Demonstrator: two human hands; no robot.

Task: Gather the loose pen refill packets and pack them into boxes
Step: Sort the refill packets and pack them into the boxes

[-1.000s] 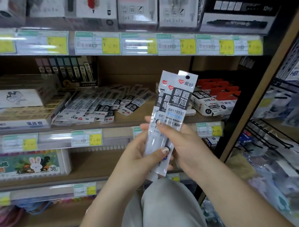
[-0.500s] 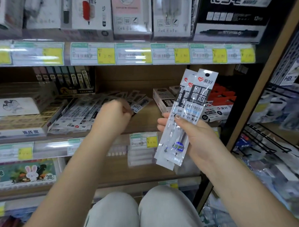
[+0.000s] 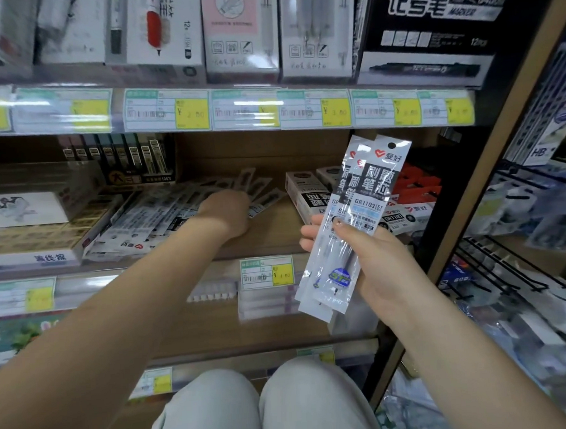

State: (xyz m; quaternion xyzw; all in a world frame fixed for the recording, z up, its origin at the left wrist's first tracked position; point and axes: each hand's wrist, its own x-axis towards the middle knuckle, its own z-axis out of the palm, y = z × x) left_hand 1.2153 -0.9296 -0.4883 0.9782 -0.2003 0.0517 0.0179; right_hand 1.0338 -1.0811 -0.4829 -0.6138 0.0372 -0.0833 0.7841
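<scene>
Stationery aisle: since half a sec ago our left hand (image 3: 228, 213) has reached farther onto the mid shelf (image 3: 269, 234), now resting over the right end of the loose pile of clear-and-black pen refill packets (image 3: 165, 216); its fingers are hidden behind the back of the hand, so we cannot tell if they grip a packet. Our right hand (image 3: 371, 262) stays up near right, thumb and fingers clamped on a fanned bunch of long clear plastic refill packets w/ black-and-white headers (image 3: 356, 217), roughly upright, tops leaning right, about where it was before. Front packet reads "GR1103" under a red heart logo w/ Chinese brand text; blue round "ST" sticker low down. White-and-black refill boxes (image 3: 306, 193) sit far right on the same shelf, behind the held bunch, beside red-topped packs (image 3: 416, 189). Yellow-and-white price tags (image 3: 167, 110) line the shelf edge above, one showing "¥ 2.00"; a black marker box (image 3: 429, 29) top right reads "MARKER".
</scene>
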